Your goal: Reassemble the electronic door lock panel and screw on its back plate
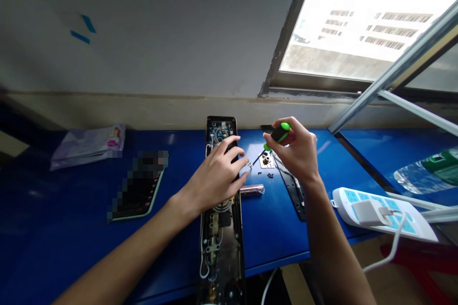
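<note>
A long, opened electronic lock body lies lengthwise on the blue table, its circuit board and wiring showing. My left hand rests on its middle, thumb and forefinger pinched on what looks like a small screw at the screwdriver's tip. My right hand is closed round a screwdriver with a black and green handle, its shaft slanting down to the left. Small black screws and a small metal plate lie just beyond the tip.
A black cover strip lies right of the lock, a short metal cylinder beside it. A tablet and a plastic bag lie at left. A white power strip with a plugged charger sits at right, near the window.
</note>
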Available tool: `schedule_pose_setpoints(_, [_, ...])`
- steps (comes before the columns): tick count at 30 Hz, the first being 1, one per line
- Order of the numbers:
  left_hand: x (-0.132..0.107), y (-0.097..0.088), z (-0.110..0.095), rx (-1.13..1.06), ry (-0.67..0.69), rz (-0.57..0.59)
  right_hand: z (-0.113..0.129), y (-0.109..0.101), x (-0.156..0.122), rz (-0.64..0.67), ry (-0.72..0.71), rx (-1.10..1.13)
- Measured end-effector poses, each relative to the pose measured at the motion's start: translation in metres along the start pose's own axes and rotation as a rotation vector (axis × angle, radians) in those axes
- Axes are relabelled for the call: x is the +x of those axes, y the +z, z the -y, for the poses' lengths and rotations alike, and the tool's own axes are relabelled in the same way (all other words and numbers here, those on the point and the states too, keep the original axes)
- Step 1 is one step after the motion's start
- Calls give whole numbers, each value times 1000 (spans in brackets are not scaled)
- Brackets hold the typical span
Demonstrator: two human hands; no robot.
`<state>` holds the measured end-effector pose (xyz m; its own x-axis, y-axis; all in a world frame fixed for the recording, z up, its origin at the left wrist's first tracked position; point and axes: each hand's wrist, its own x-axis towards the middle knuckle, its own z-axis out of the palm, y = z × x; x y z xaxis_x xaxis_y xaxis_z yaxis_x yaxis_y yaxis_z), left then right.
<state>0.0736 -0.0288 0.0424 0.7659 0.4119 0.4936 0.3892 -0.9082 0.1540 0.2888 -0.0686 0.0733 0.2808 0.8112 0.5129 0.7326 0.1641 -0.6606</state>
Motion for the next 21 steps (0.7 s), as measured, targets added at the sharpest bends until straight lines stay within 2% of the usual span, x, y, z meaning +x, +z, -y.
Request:
schedule_pose_setpoints(6, [-5,-2,0,-14,4,-25,4,-1,-4,-39,2,-12])
schedule_pose_setpoints(16, [-10,-4,2,-162,-81,-102,48,-28,-6,-299,-156,115])
schedule_pose_setpoints(21, [-16,-6,1,-243,-123,-187,58,-25,-9,-291,-190,163])
